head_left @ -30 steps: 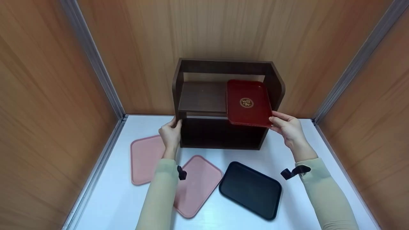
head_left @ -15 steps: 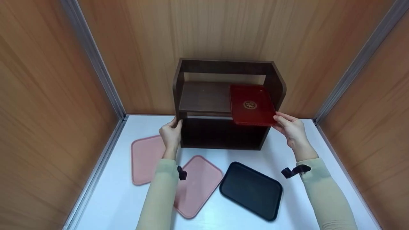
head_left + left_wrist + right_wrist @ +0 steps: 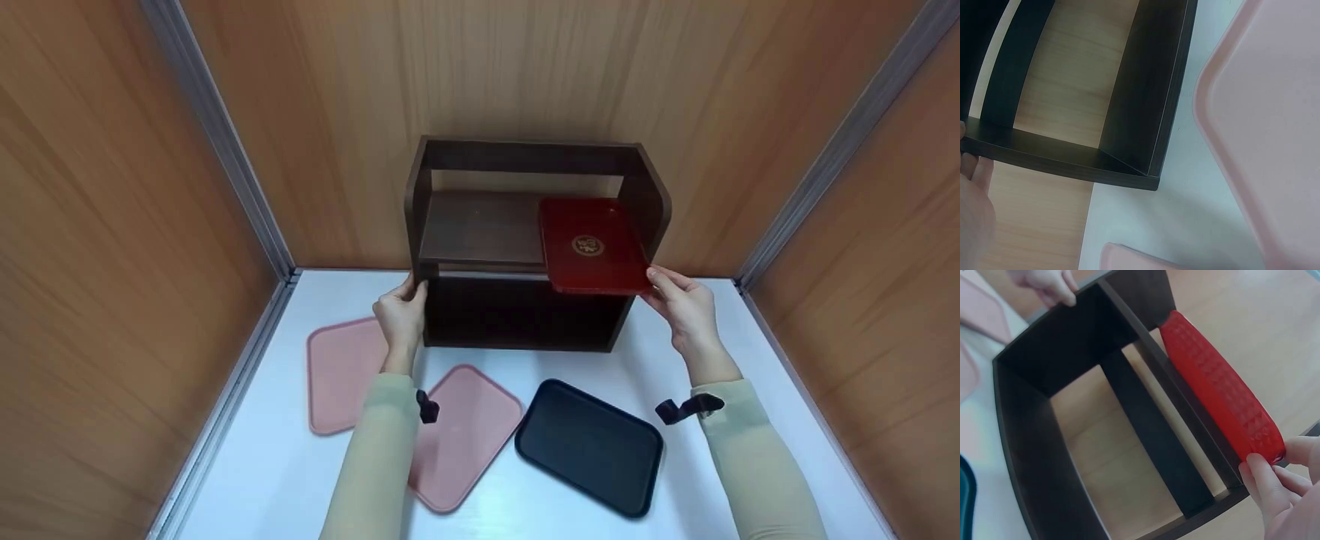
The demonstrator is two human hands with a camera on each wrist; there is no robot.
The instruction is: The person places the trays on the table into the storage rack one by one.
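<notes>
A dark wooden shelf unit (image 3: 517, 300) stands at the back of the white table. A red tray (image 3: 592, 244) with a gold emblem lies on the right half of its upper shelf, front edge sticking out. My right hand (image 3: 679, 304) pinches the tray's front right corner; in the right wrist view the fingers (image 3: 1266, 486) grip the red tray's (image 3: 1213, 388) textured underside. My left hand (image 3: 401, 311) grips the shelf unit's front left post, with its fingers (image 3: 974, 169) against the dark edge (image 3: 1061, 160).
Two pink trays (image 3: 341, 371) (image 3: 461, 435) lie on the white table (image 3: 675, 480) in front left, partly under my left forearm. A black tray (image 3: 589, 446) lies front centre-right. Wooden walls close in on three sides. The shelf's lower compartment looks dark.
The red tray has tipped from a raised tilt down flat onto the upper shelf and slid slightly right and back. My right hand followed it. The left hand stayed put.
</notes>
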